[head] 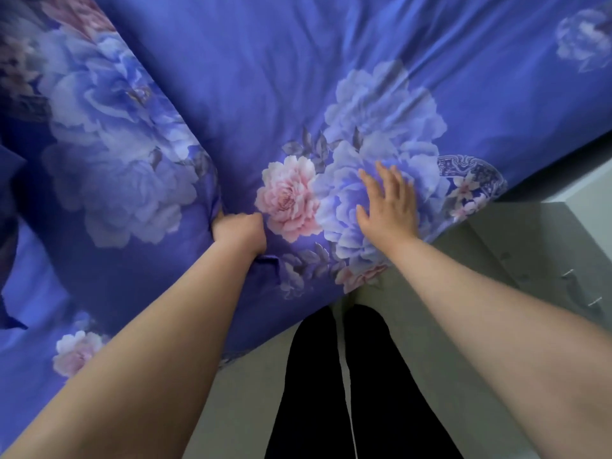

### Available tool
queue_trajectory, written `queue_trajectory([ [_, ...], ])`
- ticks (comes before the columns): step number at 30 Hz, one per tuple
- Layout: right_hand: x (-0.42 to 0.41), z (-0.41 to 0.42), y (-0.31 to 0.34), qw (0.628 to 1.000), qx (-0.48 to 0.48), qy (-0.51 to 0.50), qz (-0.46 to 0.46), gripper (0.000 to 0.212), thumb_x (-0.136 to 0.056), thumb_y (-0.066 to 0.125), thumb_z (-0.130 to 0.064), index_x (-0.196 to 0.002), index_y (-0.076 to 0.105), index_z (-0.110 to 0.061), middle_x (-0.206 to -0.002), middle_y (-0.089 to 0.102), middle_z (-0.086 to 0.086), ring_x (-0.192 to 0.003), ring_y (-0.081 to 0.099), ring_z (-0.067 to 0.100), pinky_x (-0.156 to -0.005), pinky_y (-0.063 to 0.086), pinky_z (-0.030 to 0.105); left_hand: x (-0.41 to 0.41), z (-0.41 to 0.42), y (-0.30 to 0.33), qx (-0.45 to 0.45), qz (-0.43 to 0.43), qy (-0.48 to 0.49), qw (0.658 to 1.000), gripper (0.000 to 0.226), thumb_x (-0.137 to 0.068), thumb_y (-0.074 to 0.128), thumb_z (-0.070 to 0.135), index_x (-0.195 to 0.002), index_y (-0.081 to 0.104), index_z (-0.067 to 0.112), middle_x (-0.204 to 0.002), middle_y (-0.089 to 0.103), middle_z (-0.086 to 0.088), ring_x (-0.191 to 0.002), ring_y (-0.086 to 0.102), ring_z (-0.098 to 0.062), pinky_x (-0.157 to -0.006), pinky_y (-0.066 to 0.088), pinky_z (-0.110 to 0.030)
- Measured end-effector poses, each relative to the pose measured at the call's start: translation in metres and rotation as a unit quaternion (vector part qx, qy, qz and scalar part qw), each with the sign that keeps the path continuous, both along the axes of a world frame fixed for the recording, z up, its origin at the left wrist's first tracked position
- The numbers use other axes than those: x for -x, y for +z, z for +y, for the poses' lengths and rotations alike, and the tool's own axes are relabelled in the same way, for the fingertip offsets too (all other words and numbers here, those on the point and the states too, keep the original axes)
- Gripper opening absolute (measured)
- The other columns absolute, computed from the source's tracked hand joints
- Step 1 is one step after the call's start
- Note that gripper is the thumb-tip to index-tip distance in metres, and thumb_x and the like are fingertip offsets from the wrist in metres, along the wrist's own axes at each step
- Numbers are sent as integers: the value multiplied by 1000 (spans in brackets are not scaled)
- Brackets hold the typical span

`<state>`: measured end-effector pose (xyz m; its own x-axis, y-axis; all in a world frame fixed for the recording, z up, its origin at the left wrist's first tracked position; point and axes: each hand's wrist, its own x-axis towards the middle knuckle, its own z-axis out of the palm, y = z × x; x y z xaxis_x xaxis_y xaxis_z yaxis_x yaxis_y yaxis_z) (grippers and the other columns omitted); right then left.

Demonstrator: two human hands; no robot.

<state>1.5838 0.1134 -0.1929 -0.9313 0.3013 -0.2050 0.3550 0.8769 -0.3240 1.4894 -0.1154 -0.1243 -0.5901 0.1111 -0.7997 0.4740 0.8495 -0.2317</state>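
Our black-clad legs (pixel 347 376) stand nearest. Our left hand (pixel 240 233) clutches a fold of the blue floral duvet (pixel 231 77), whose ridge runs far-left from that fist. Our right hand (pixel 387 200) presses flat on it, fingers spread, just to the right.

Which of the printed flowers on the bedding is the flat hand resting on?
The big blue flower right beside the pink flower in the middle; the right hand lies spread on it.
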Motion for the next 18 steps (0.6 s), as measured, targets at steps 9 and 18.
queue_trajectory([
  [9, -1, -122, 10, 895, 70, 353, -262, 62, -91, 41, -53, -148, 20, -41, -160, -4, -6, -147, -9, 28, -112, -6, 61, 1, -65, 20, 17, 21, 42, 999, 38, -89, 52, 24, -126, 56, 19, -135, 44, -9, -128, 36, -28, -106, 29, -37],
  [18, 41, -103, 7, 986, 113, 124, 18, 54, -86, 41, -33, -135, 50, -13, -144, 44, 14, -131, 43, 34, -107, 33, 46, -6, -107, 23, -65, 49, 66, 994, 40, -91, 47, 15, -129, 56, 23, -141, 42, -6, -131, 35, -28, -106, 34, -37],
])
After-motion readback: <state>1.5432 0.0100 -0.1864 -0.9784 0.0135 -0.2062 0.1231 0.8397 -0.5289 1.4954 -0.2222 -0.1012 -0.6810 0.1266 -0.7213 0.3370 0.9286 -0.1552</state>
